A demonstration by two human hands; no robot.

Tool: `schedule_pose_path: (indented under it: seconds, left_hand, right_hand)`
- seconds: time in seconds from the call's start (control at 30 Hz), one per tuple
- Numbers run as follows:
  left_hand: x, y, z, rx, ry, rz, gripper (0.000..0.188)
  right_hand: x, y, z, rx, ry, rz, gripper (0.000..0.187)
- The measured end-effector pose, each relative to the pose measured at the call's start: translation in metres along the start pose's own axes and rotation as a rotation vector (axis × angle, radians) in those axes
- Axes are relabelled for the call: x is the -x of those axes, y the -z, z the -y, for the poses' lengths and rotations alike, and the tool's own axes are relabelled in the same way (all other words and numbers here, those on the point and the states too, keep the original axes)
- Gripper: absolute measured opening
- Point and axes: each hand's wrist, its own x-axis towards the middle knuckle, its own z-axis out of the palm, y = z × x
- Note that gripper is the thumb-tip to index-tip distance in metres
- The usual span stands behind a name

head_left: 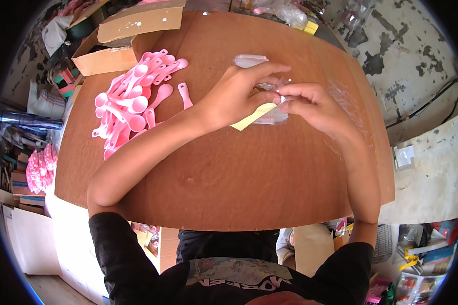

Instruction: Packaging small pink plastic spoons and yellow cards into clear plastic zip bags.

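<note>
Above the middle right of the table, my left hand (235,96) is closed with thumb and fingers around a yellow paper slip (250,118) and some crinkled clear plastic. My right hand (318,108) meets it from the right, thumb and forefinger pinching the edge of a small clear plastic bag (282,82). How the slip and bag lie against each other is partly hidden by the fingers. Beneath both hands lie flat clear plastic bags (251,60). A heap of pink plastic spoons (132,104) sits to the left, with a single pink spoon (184,94) beside my left forearm.
An open cardboard box (106,60) stands at the table's far left corner. Thin clear plastic strips (348,109) are scattered toward the right edge of the brown wooden table (224,178). Beyond the far edge are plastic wraps and a yellow block (311,27).
</note>
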Motion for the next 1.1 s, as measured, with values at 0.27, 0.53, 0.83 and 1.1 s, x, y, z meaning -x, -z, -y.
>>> schedule_pose_path:
  seconds: [0.27, 0.53, 0.83, 1.1]
  left_hand:
    - [-0.001, -0.001, -0.012, -0.004, -0.102, -0.197, 0.032]
    - [-0.005, 0.014, -0.016, 0.084, 0.039, -0.198, 0.021]
    - [-0.003, 0.014, -0.012, 0.029, 0.013, -0.156, 0.019]
    - [-0.004, 0.007, -0.001, -0.015, -0.076, -0.146, 0.017]
  right_hand:
    - [-0.008, -0.003, 0.003, -0.029, 0.054, -0.039, 0.019]
    - [-0.009, -0.005, 0.015, -0.065, 0.11, -0.124, 0.018]
    - [-0.013, 0.005, 0.026, 0.0, 0.044, 0.053, 0.022]
    - [-0.023, 0.002, 0.006, 0.025, 0.043, 0.11, 0.025]
